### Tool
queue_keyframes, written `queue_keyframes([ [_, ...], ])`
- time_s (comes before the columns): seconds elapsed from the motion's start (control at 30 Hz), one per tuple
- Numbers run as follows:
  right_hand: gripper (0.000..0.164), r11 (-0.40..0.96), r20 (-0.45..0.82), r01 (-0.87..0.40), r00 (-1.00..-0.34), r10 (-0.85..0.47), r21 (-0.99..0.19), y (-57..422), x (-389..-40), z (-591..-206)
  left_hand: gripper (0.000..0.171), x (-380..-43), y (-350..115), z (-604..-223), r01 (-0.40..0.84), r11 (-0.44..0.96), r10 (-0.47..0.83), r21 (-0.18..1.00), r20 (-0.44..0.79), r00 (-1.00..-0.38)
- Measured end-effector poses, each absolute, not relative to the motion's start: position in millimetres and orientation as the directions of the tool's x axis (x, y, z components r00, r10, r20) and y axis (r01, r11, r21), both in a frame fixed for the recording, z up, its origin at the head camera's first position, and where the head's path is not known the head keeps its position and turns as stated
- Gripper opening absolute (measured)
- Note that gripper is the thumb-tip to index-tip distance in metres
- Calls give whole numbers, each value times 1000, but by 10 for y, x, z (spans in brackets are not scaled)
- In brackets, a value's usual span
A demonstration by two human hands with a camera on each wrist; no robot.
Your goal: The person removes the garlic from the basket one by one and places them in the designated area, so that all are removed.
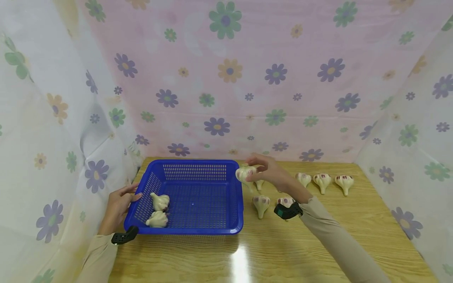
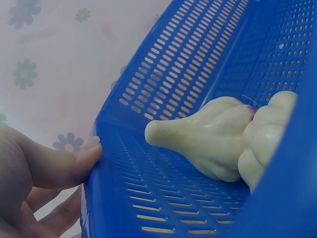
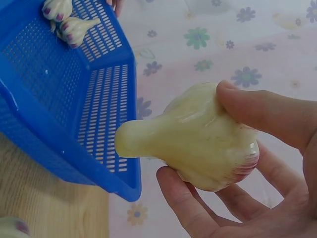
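A blue plastic basket (image 1: 198,232) with slotted walls stands on the left part of the table. At its left rim my left hand (image 1: 118,204) grips the edge, thumb on top and fingers outside. Inside, along the left wall, lie two garlic bulbs, an upper one (image 1: 161,202) and a lower one (image 1: 157,219). My right hand (image 1: 269,171) holds another garlic bulb (image 3: 208,139) between thumb and fingers, by the basket's right rim. In the right wrist view the bulb's stem points toward the basket.
More garlic bulbs rest on the wooden table (image 1: 283,251) right of the basket: one (image 1: 261,204) near its wall, one (image 1: 285,201) partly behind my right wrist, several (image 1: 322,181) farther right. Flowered cloth (image 1: 230,98) encloses the back and sides.
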State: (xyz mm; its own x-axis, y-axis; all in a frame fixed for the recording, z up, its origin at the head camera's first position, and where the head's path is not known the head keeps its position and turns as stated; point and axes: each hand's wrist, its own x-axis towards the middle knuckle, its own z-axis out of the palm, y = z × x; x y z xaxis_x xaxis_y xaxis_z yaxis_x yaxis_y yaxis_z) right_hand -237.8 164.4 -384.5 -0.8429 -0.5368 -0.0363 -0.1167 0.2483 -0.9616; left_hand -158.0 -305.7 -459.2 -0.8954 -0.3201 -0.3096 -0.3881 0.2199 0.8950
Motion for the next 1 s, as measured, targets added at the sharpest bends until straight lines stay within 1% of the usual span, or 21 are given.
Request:
queue_keyframes([
  [0.13, 54, 270, -54, -107, -847, -528, -957, 1739, -2367, -3852, 58, -1587, -3062, -4588, -398, 226, -326, 889, -316, -891],
  [0.3, 54, 260, -66, -87, -846, -529, -962, 1838, -2358, -3867, 58, -1584, -3057, -4577, -394, 230, -315, 890, -314, -895],
  [0.53, 58, 304, -91, -81, -854, -513, -949, 1997, -2325, -3885, 58, -1569, -3042, -4573, -398, 225, -313, 889, -321, -894],
  [0.8, 66, 328, -113, -55, -875, -472, -943, 2181, -2308, -3898, 56, -1584, -3042, -4593, -390, 225, -330, 893, -307, -893],
  [1.0, 63, 307, -119, -28, -887, -447, -951, 2313, -2312, -3949, 57, -1593, -3051, -4600, -388, 220, -336, 895, -304, -892],
])
